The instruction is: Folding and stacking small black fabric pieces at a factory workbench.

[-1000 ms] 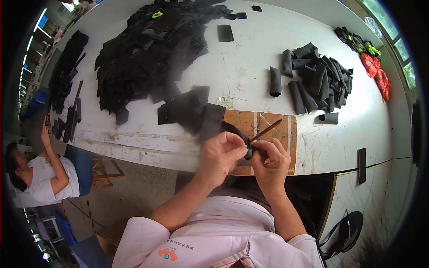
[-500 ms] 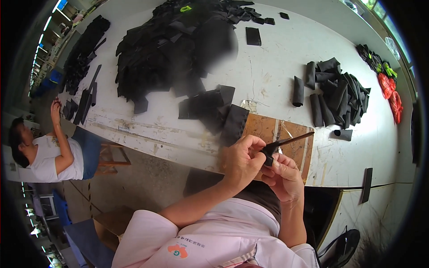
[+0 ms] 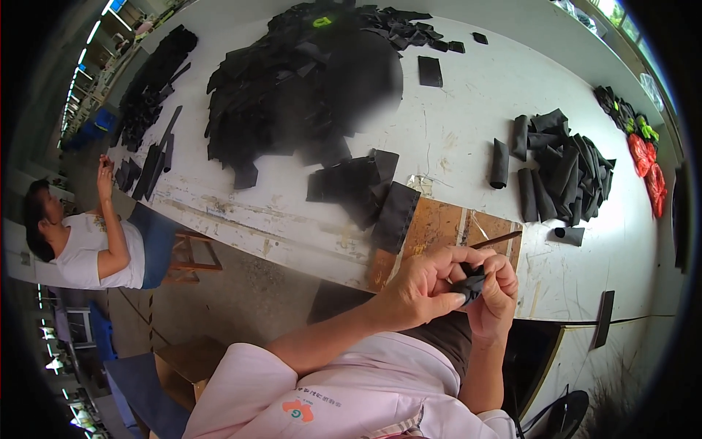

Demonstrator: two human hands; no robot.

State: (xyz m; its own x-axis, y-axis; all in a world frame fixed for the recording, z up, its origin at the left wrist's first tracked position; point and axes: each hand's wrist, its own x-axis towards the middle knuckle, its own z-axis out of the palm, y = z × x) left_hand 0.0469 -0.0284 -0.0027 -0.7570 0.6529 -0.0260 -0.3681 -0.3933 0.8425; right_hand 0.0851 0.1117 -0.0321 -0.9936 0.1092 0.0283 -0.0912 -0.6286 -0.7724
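Both hands are closed on a small bunched piece of black fabric, held just over the table's near edge. My left hand pinches it from the left, thumb along its near side. Around its right side curl the fingers of my right hand. A thin dark brown stick points out to the right beyond my fingers; its other end is hidden by the hands and cloth. Beneath lies a brown board on the table. Flat black fabric pieces overlap the board's left edge.
A large heap of black fabric pieces covers the table's far middle. Rolled black fabric tubes are piled at the right, near red plastic bags. At the far left, another person sits by a wooden stool.
My hands have shifted right and nearer to me. The left fingers now reach over the fabric, which is more bunched, and less of the stick shows. The whole view has shifted slightly.
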